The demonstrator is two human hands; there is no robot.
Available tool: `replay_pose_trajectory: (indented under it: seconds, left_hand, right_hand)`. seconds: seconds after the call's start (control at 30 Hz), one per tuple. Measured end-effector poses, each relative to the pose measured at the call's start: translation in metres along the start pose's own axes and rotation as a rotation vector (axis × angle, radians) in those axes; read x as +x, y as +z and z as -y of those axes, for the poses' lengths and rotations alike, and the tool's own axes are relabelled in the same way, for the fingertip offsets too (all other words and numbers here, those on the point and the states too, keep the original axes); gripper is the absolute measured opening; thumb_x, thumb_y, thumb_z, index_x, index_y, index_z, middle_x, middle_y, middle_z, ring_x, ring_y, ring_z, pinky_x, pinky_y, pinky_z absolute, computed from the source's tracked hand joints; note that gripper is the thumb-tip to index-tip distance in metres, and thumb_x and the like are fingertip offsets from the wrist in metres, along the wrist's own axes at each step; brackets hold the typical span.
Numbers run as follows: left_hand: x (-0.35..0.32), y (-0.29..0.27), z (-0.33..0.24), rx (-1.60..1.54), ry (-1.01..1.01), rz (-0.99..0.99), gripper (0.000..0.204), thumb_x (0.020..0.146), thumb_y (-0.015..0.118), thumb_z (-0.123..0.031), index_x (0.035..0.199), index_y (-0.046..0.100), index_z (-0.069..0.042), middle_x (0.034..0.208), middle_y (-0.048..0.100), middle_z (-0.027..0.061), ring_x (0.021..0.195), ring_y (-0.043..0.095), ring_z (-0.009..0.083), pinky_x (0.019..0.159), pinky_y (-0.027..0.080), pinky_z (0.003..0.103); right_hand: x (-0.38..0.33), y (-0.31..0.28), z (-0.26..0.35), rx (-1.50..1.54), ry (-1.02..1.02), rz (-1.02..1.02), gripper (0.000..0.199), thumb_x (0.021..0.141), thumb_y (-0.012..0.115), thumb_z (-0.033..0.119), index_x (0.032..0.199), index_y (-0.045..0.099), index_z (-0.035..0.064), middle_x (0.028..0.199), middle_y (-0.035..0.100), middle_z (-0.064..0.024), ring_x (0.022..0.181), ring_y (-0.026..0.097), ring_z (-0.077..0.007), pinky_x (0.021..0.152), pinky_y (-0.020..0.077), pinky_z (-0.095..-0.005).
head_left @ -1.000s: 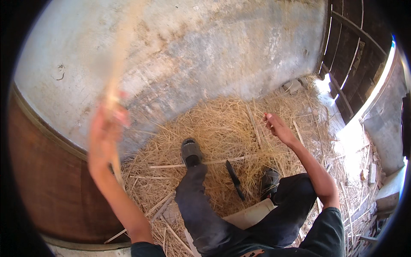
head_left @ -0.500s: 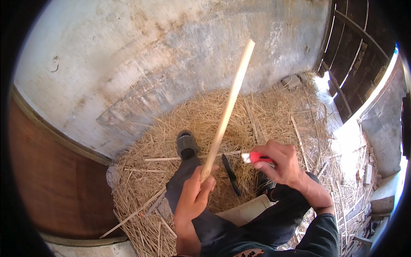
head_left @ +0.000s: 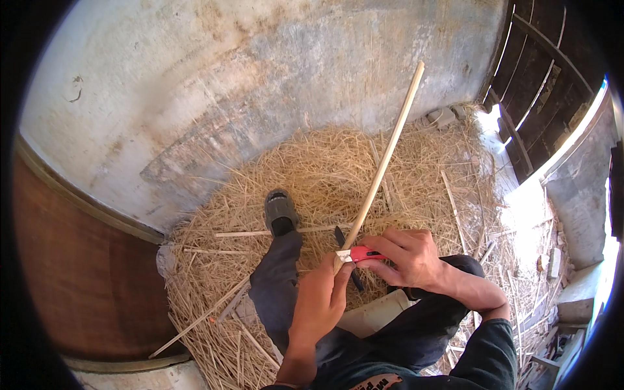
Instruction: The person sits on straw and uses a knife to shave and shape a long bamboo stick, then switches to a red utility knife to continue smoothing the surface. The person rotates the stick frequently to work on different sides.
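Pinching near end of pale, straight wooden stick point(head_left: 383, 158) in left hand point(head_left: 320, 299). Gripping red cutter with pale metal head point(head_left: 364, 253) in right hand point(head_left: 409, 257), head against stick by left fingertips. Running long axis diagonally, up and right from hands, far end toward wall. Over black-bladed knife point(head_left: 340, 234) and loose yellow straw point(head_left: 312, 162) on floor. Beyond: stained grey-white wall point(head_left: 195, 78); brown panel point(head_left: 84, 260) at left, dark wooden planks point(head_left: 536, 81) at right. Versus half a second ago: now touching cutter to stick, previously apart.

Dark shirt point(head_left: 484, 351), orange patch point(head_left: 376, 381), black lettering, partly cut off
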State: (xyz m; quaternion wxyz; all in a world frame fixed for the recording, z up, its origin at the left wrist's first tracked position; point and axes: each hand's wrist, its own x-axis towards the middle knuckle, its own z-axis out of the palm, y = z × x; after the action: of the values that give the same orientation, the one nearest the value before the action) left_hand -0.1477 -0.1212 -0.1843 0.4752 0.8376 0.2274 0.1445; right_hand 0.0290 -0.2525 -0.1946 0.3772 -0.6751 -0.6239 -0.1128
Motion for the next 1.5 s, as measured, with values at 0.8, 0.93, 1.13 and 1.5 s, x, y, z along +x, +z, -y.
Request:
replay_pose_trajectory:
  seconds: [0.8, 0.93, 1.13, 1.5]
  left_hand:
    - [-0.006, 0.005, 0.022, 0.149, 0.042, -0.154, 0.013, 0.108, 0.061, -0.015, 0.11, 0.06, -0.002, 0.072, 0.064, 0.0221, 0.068, 0.066, 0.0461, 0.059, 0.046, 0.054]
    - [-0.009, 0.004, 0.025, 0.157, 0.045, -0.164, 0.014, 0.109, 0.058, -0.012, 0.109, 0.06, 0.002, 0.075, 0.061, 0.025, 0.066, 0.063, 0.0462, 0.058, 0.045, 0.048]
    - [-0.036, 0.003, 0.032, 0.183, -0.083, -0.067, 0.017, 0.108, 0.06, -0.015, 0.11, 0.062, 0.002, 0.073, 0.062, 0.025, 0.068, 0.065, 0.0458, 0.059, 0.046, 0.05]
    - [-0.029, 0.005, 0.043, 0.045, -0.115, -0.007, 0.024, 0.109, 0.06, -0.022, 0.107, 0.061, 0.001, 0.064, 0.054, 0.0149, 0.053, 0.055, 0.0289, 0.055, 0.042, 0.042]
  right_hand:
    - [0.015, 0.007, 0.002, -0.131, 0.012, -0.039, 0.03, 0.087, 0.085, 0.036, 0.106, 0.079, 0.0141, 0.069, 0.06, 0.0009, 0.053, 0.064, -0.0185, 0.047, 0.0489, -0.0341]
    - [0.014, 0.011, 0.002, -0.16, -0.004, -0.034, 0.03, 0.087, 0.085, 0.037, 0.105, 0.079, 0.0139, 0.071, 0.062, 0.0015, 0.053, 0.064, -0.0175, 0.047, 0.049, -0.0346]
    - [0.027, -0.017, -0.061, -0.249, 0.414, -0.323, 0.03, 0.098, 0.077, 0.036, 0.115, 0.082, 0.0107, 0.073, 0.072, -0.0053, 0.053, 0.063, -0.0162, 0.047, 0.0464, -0.0345]
    - [0.013, -0.009, -0.046, 0.125, 0.461, -0.23, 0.035, 0.098, 0.078, 0.033, 0.114, 0.073, 0.0027, 0.065, 0.058, -0.0044, 0.057, 0.052, -0.0142, 0.054, 0.0411, -0.034]
